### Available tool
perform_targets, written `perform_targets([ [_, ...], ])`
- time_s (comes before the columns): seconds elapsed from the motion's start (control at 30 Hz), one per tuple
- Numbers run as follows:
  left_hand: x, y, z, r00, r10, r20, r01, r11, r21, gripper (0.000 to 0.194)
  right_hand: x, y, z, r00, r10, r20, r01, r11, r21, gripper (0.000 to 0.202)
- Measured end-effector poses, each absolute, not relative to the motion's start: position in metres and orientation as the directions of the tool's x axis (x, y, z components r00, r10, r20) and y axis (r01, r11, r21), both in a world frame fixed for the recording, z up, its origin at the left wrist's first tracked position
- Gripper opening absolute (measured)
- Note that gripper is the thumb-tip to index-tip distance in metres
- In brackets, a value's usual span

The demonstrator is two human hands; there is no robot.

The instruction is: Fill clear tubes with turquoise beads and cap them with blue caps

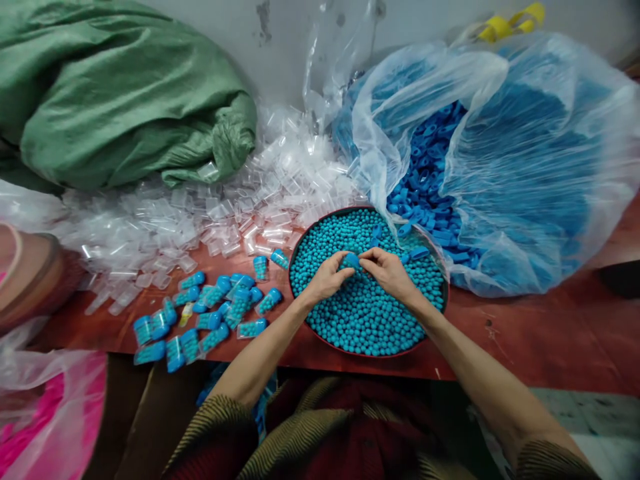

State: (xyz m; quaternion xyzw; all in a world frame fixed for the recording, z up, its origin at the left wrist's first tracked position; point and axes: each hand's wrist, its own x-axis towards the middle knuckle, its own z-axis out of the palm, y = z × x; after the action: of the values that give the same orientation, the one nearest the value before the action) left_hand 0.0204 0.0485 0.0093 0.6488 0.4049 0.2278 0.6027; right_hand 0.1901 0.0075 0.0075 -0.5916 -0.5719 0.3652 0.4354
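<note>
The left hand (330, 275) and the right hand (387, 270) are meeting over a round basin (447, 301) that is holding a bed of small turquoise beads (365, 317). Between them the fingers are gripping a small blue cap (351, 261): those of the left hand are closing on its left side, and the thumb and fingertips of the right hand are pinching at its right side. Whether a container is hanging beneath the cap is not clear from here, since the fingers are covering that part.

The basin is resting on a red tabletop (505, 340), its near rim lying close to the table's front edge. Loose blue pieces (416, 253) are lying on the beads toward the right of the basin. To the left of the basin, filled containers (215, 338) with blue tops are lying scattered, some touching one another, with a small yellow piece (187, 314) among them. Behind these, a broad heap of clear empty containers (280, 180) is spreading toward the wall, and a green sack (125, 100) is bulging at its left. Behind and to the right of the basin, a translucent plastic bag (530, 167) is lying open, showing many blue caps (430, 173) inside.
</note>
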Motion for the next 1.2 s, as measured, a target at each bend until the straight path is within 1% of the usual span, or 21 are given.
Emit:
perform_targets([
  [0.03, 0.021, 0.046, 0.009, 0.574, 0.802, -0.166, 0.220, 0.044, 0.975, 0.043, 0.186, 0.008, 0.008, 0.101, 0.994, 0.034, 0.288, 0.003, -0.958, 0.017],
  [0.1, 0.022, 0.041, 0.010, 0.570, 0.809, -0.146, 0.178, 0.052, 0.983, 0.053, 0.179, 0.007, 0.009, 0.144, 0.990, 0.011, 0.205, -0.019, -0.979, 0.018],
  [0.17, 0.022, 0.038, 0.012, 0.560, 0.816, -0.145, 0.154, 0.069, 0.986, 0.060, 0.176, 0.003, 0.010, 0.161, 0.987, 0.024, 0.181, -0.006, -0.983, 0.018],
  [0.23, 0.021, 0.035, 0.013, 0.560, 0.817, -0.135, 0.150, 0.060, 0.987, 0.062, 0.176, -0.001, 0.011, 0.164, 0.986, 0.034, 0.193, 0.002, -0.981, 0.018],
  [0.3, 0.019, 0.034, 0.015, 0.570, 0.812, -0.128, 0.152, 0.049, 0.987, 0.058, 0.178, -0.005, 0.013, 0.135, 0.989, 0.055, 0.251, 0.020, -0.968, 0.017],
  [0.4, 0.019, 0.030, 0.017, 0.563, 0.814, -0.142, 0.125, 0.086, 0.988, 0.049, 0.184, -0.006, 0.017, 0.021, 0.995, 0.093, 0.339, 0.080, -0.937, 0.016],
  [0.47, 0.019, 0.027, 0.018, 0.560, 0.817, -0.142, 0.087, 0.112, 0.990, 0.052, 0.188, -0.005, 0.020, -0.054, 0.996, 0.069, 0.331, 0.083, -0.940, 0.018],
  [0.53, 0.018, 0.025, 0.018, 0.577, 0.806, -0.134, 0.067, 0.117, 0.991, 0.058, 0.191, -0.005, 0.023, -0.100, 0.994, 0.042, 0.313, 0.071, -0.947, 0.019],
  [0.57, 0.018, 0.024, 0.018, 0.585, 0.801, -0.129, 0.065, 0.112, 0.992, 0.058, 0.192, -0.005, 0.024, -0.112, 0.993, 0.043, 0.321, 0.077, -0.944, 0.019],
  [0.7, 0.016, 0.024, 0.017, 0.574, 0.812, -0.102, 0.083, 0.066, 0.994, 0.041, 0.195, -0.006, 0.026, -0.143, 0.984, 0.109, 0.416, 0.159, -0.895, 0.017],
  [0.83, 0.020, 0.021, 0.012, 0.539, 0.835, -0.112, 0.119, 0.057, 0.991, 0.030, 0.192, -0.008, 0.024, -0.165, 0.975, 0.147, 0.411, 0.204, -0.889, 0.017],
  [0.9, 0.021, 0.020, 0.011, 0.492, 0.863, -0.117, 0.122, 0.065, 0.990, 0.027, 0.190, -0.010, 0.023, -0.130, 0.980, 0.148, 0.394, 0.188, -0.899, 0.017],
  [0.97, 0.021, 0.019, 0.012, 0.465, 0.875, -0.139, 0.107, 0.100, 0.989, 0.029, 0.189, -0.013, 0.023, -0.106, 0.988, 0.109, 0.344, 0.139, -0.928, 0.019],
  [1.1, 0.014, 0.021, 0.018, 0.540, 0.811, -0.224, 0.075, 0.219, 0.973, 0.039, 0.196, -0.018, 0.024, -0.123, 0.990, -0.066, 0.148, -0.048, -0.988, 0.028],
  [1.17, 0.011, 0.020, 0.021, 0.576, 0.781, -0.241, 0.077, 0.242, 0.967, 0.041, 0.198, -0.017, 0.025, -0.066, 0.993, -0.095, 0.074, -0.090, -0.993, 0.037],
  [1.2, 0.010, 0.018, 0.022, 0.588, 0.772, -0.241, 0.082, 0.240, 0.967, 0.040, 0.199, -0.016, 0.025, -0.034, 0.996, -0.084, 0.061, -0.081, -0.995, 0.041],
])
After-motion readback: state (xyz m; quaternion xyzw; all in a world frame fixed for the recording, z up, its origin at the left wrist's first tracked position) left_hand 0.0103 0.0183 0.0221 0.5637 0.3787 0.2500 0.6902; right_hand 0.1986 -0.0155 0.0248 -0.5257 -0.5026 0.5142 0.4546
